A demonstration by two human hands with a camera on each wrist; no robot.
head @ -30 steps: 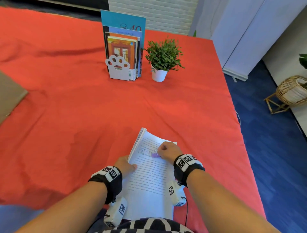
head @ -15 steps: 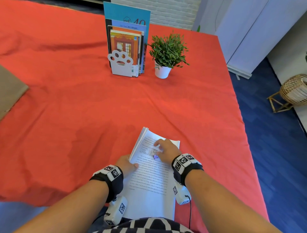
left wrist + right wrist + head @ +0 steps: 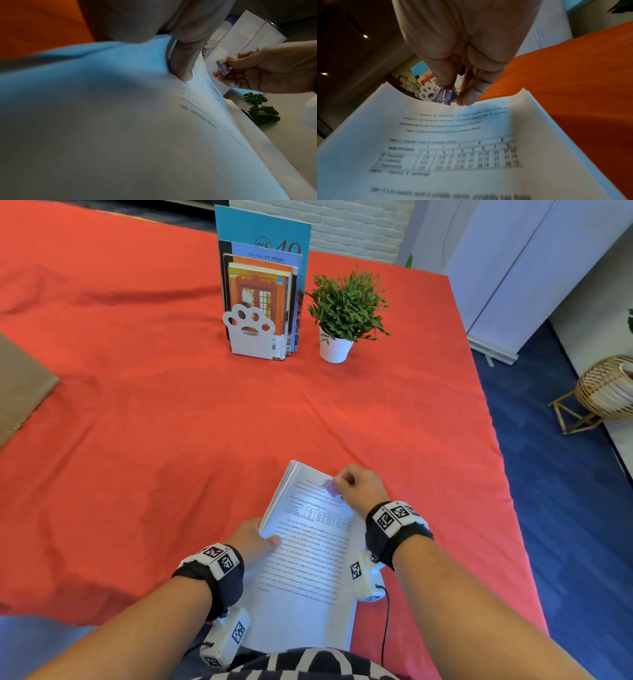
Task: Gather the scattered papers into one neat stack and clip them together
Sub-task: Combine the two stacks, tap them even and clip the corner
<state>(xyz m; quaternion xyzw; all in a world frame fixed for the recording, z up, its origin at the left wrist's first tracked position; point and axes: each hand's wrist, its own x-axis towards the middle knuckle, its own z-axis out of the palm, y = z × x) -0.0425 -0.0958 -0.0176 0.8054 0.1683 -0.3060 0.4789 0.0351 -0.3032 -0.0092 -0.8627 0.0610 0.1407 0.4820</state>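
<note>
Beyond the papers, bookend and potted plant stand well apart.

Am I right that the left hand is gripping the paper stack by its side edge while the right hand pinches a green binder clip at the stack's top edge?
Not quite: the binder clip is purple, as the right wrist view shows. The rest stands: the left hand grips the paper stack, the right hand pinches the clip.

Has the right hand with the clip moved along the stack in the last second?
Yes. The right hand, pinching the purple clip, has moved from mid-page toward the far top edge of the paper stack, which the left hand holds.
</note>
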